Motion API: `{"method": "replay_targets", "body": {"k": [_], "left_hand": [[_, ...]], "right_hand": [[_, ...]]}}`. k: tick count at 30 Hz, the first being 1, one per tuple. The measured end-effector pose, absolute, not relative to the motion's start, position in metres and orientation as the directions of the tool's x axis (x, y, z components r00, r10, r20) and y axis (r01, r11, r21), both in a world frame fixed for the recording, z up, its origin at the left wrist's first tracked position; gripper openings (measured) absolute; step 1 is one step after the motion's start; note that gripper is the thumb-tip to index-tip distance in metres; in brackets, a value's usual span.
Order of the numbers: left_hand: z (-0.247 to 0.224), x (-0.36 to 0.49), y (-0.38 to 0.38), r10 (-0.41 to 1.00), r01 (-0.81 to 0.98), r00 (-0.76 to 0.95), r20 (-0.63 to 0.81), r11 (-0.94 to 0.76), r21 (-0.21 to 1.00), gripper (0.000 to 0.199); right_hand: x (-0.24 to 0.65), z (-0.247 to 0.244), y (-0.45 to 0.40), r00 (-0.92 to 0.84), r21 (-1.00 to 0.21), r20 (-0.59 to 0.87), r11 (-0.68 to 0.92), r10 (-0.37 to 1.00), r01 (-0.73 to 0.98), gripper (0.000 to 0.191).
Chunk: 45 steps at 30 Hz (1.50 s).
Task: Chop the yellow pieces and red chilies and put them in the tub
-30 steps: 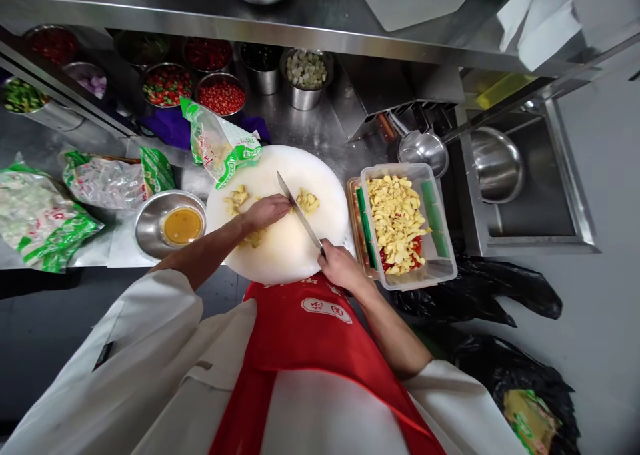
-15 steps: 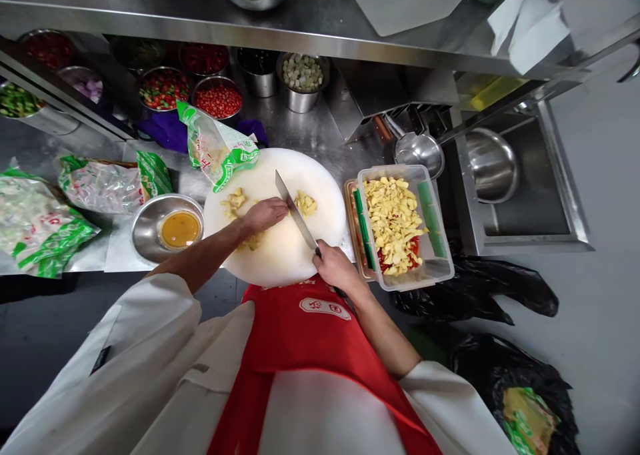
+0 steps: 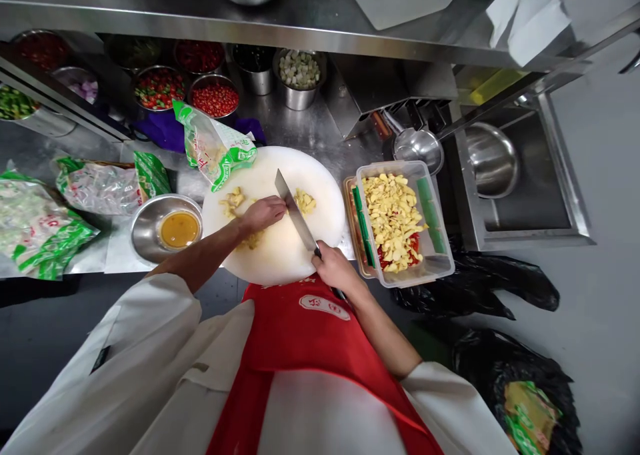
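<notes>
A round white cutting board (image 3: pixel 280 255) lies at the counter's front edge. My right hand (image 3: pixel 331 264) is wrapped round the handle of a knife (image 3: pixel 295 209), whose blade slants up and left over the board. Beside the blade, my left hand (image 3: pixel 265 213) rests on the board with its fingers curled together; whatever lies under the fingertips is hidden. Sliced pale yellow pieces (image 3: pixel 305 202) sit right of the blade. Larger yellow chunks (image 3: pixel 233 202) are at the board's left, and more lie partly behind my left wrist.
A clear plastic tub (image 3: pixel 440 268) of yellow slices stands right of the board. To the left are a steel bowl (image 3: pixel 141 231) with amber liquid and green-white bags (image 3: pixel 113 187). An opened bag (image 3: pixel 213 145) overlaps the board's back edge. A steel shelf (image 3: pixel 320 40) spans above.
The view has shifted slightly. Both hands and the knife hold nearly the same position over the board.
</notes>
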<state>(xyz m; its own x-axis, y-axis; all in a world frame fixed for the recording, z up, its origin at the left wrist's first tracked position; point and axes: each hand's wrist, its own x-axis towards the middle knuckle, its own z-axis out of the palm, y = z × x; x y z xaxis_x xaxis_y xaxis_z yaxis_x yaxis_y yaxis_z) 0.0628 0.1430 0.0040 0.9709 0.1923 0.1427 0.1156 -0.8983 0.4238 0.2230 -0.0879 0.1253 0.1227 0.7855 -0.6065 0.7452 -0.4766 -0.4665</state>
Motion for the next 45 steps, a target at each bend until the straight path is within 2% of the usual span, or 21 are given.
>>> {"method": "replay_targets", "body": {"k": [9,13,15,18,20,22,24,26,27,31,35,42,45], "left_hand": [[0.004,0.064,0.143,0.199,0.124,0.972,0.122,-0.882,0.455,0.028],[0.009,0.063,0.142,0.184,0.112,0.976,0.118,-0.884,0.454,0.03],[0.017,0.057,0.148,0.259,0.167,0.957,0.134,-0.863,0.477,0.031],[0.034,0.039,0.169,0.496,0.365,0.854,0.155,-0.785,0.5,0.033],[0.044,0.025,0.182,0.589,0.474,0.803,0.089,-0.722,0.504,0.029],[0.051,0.016,0.187,0.544,0.485,0.838,-0.032,-0.719,0.498,0.023],[0.052,0.014,0.18,0.372,0.378,0.921,-0.117,-0.779,0.499,0.02],[0.045,0.022,0.164,0.207,0.243,0.97,-0.127,-0.836,0.492,0.02],[0.04,0.028,0.156,0.171,0.205,0.979,-0.114,-0.853,0.48,0.021],[0.016,0.055,0.134,0.234,0.211,0.972,0.004,-0.887,0.411,0.025],[0.006,0.066,0.134,0.21,0.152,0.972,0.107,-0.905,0.396,0.027],[0.01,0.065,0.141,0.149,0.095,0.983,0.104,-0.91,0.404,0.029],[0.009,0.065,0.14,0.142,0.083,0.983,0.117,-0.911,0.404,0.029]], "right_hand": [[0.218,0.11,-0.081,0.147,-0.528,-0.56,-0.488,0.815,0.695,0.019],[0.227,0.118,-0.087,0.161,-0.576,-0.527,-0.49,0.834,0.655,0.02],[0.231,0.125,-0.097,0.181,-0.591,-0.53,-0.514,0.828,0.622,0.021],[0.235,0.132,-0.112,0.192,-0.603,-0.515,-0.512,0.836,0.612,0.021],[0.236,0.13,-0.118,0.153,-0.613,-0.514,-0.487,0.844,0.622,0.02],[0.236,0.125,-0.122,0.096,-0.627,-0.527,-0.463,0.844,0.627,0.019],[0.236,0.118,-0.122,0.063,-0.639,-0.541,-0.458,0.839,0.617,0.018],[0.236,0.11,-0.121,0.077,-0.636,-0.543,-0.47,0.836,0.612,0.02],[0.237,0.107,-0.12,0.1,-0.624,-0.544,-0.481,0.833,0.616,0.021],[0.238,0.107,-0.114,0.18,-0.543,-0.539,-0.503,0.822,0.672,0.026],[0.234,0.123,-0.114,0.142,-0.499,-0.529,-0.442,0.837,0.746,0.029],[0.225,0.135,-0.104,0.108,-0.395,-0.599,-0.41,0.793,0.822,0.03],[0.226,0.136,-0.1,0.097,-0.397,-0.585,-0.388,0.806,0.832,0.031]]}}
